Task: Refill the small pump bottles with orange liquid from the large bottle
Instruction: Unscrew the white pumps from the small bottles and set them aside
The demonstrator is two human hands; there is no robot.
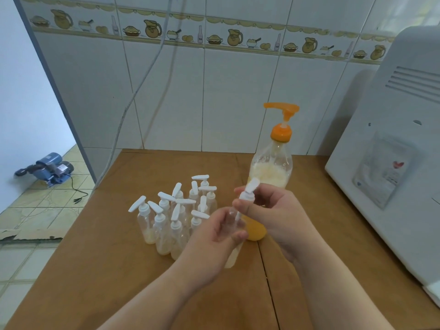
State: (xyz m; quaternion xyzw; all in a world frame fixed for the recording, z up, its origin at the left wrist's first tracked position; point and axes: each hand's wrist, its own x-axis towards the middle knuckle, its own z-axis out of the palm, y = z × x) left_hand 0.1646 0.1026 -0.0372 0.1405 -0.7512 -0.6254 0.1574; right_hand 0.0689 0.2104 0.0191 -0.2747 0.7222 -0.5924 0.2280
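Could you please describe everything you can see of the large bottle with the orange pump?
The large bottle is clear plastic and stands upright on the wooden table, behind the hands and to the right of the small pump bottles. Its orange collar and orange pump head are on, the spout pointing left. Pale foamy liquid shows at its middle and deeper orange liquid at its base; the upper part looks empty. The right hand hides its middle. Whether the hand touches it cannot be told.
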